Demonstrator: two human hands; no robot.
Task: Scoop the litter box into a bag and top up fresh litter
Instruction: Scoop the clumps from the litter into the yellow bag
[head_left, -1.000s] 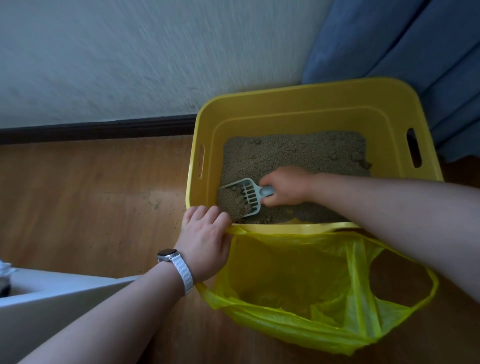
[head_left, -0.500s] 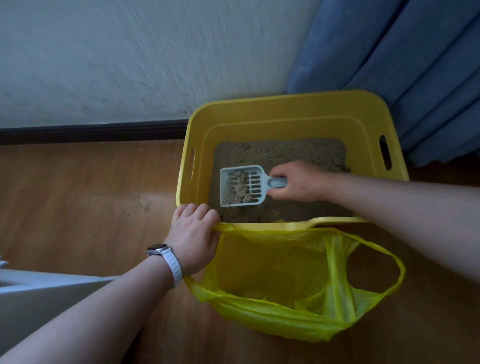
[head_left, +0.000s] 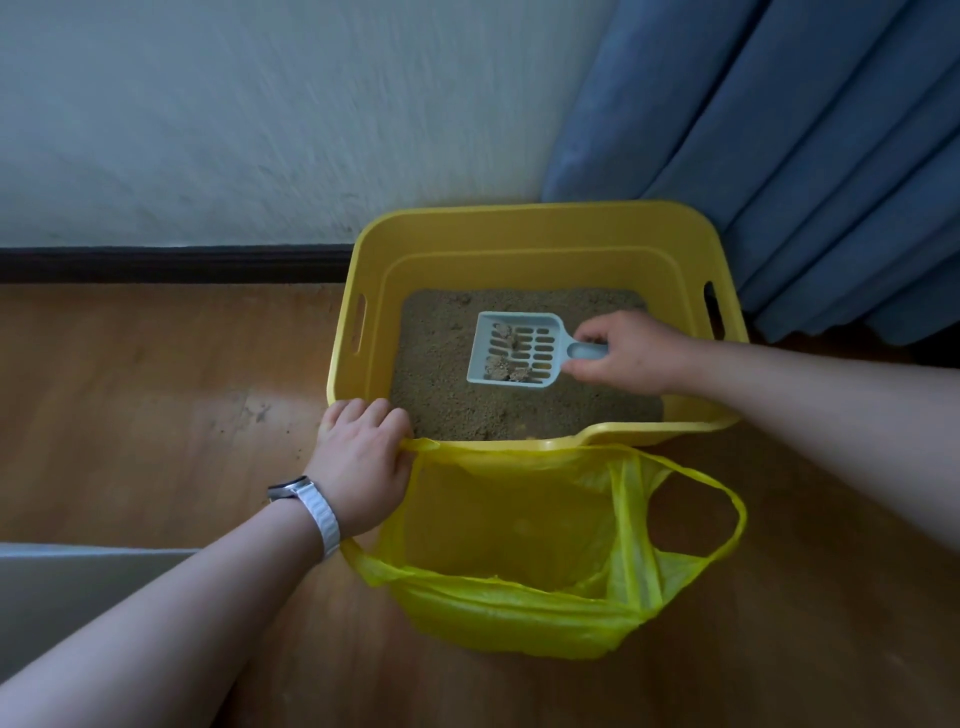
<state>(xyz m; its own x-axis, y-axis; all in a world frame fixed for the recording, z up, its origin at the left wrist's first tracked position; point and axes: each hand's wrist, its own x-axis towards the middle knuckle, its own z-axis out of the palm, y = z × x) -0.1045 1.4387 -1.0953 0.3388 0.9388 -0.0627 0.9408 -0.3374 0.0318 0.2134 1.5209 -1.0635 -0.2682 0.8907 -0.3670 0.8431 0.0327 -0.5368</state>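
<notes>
Holding the pale blue scoop (head_left: 514, 349) by its short handle, our right hand (head_left: 631, 353) has its grip wrapped round that handle, fingers over the top. The slotted blade lies just left of the grip, roughly level, with a few clumps (head_left: 501, 368) resting on the slots. We see sandy litter (head_left: 447, 400) under and around the blade. Whether the blade touches it we cannot tell.

All round this grip stand the walls of the yellow litter box (head_left: 519, 223), which sits on the wooden floor (head_left: 156, 389). Beyond the grip, past the box's far rim, are a pale wall (head_left: 260, 114) and a blue curtain (head_left: 805, 156).

On our side of the grip, touching the box's near rim, the yellow bag (head_left: 519, 613) lies on the floor with its mouth wide open. Our left hand (head_left: 358, 457) is at the box's near left corner, well left of the scoop grip. Its grip is pinching the bag's left handle, fingers curled at the rim. A white-strapped watch (head_left: 311, 506) sits on that wrist. The bag's other handle loop lies loose on the floor, near and to the right of the left grip.
</notes>
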